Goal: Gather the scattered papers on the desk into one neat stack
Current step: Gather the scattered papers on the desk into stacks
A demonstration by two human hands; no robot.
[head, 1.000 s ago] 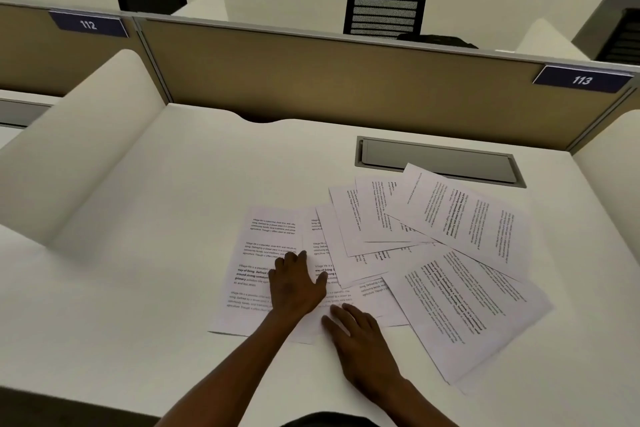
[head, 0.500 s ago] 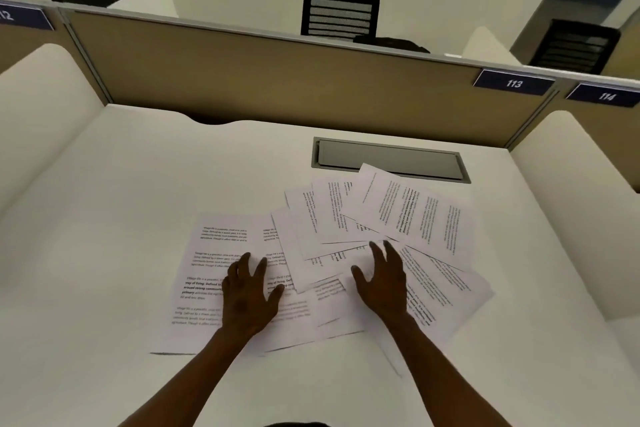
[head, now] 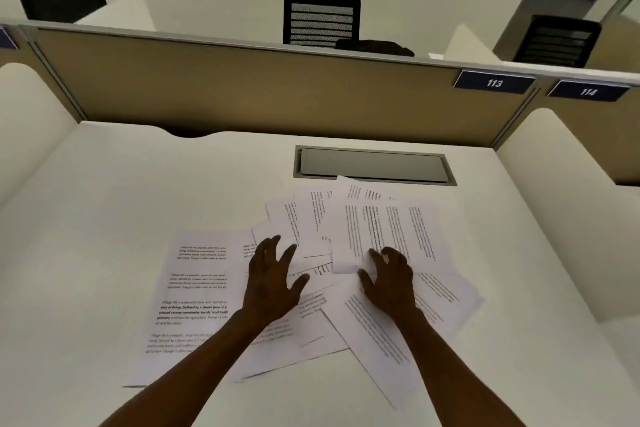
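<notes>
Several printed white sheets lie fanned and overlapping on the white desk (head: 104, 218). The largest sheet (head: 194, 291) lies at the left of the spread. My left hand (head: 273, 284) rests flat with spread fingers on the middle sheets. My right hand (head: 389, 279) has curled fingers on top of the upper right sheet (head: 388, 229) and its thumb below the sheet's near edge, pinching it. That sheet lies over the far sheets and reaches toward the cable hatch. Another sheet (head: 374, 333) lies slanted under my right forearm.
A grey cable hatch (head: 374, 166) is set into the desk just beyond the papers. A tan partition (head: 242, 90) closes the back, with white side dividers (head: 554, 204) left and right. Black chairs (head: 320, 17) stand behind the partition.
My right hand has moved forward and to the right and taken hold of the upper right sheet, which has shifted over the far sheets. My left hand has slid forward onto the middle sheets.
</notes>
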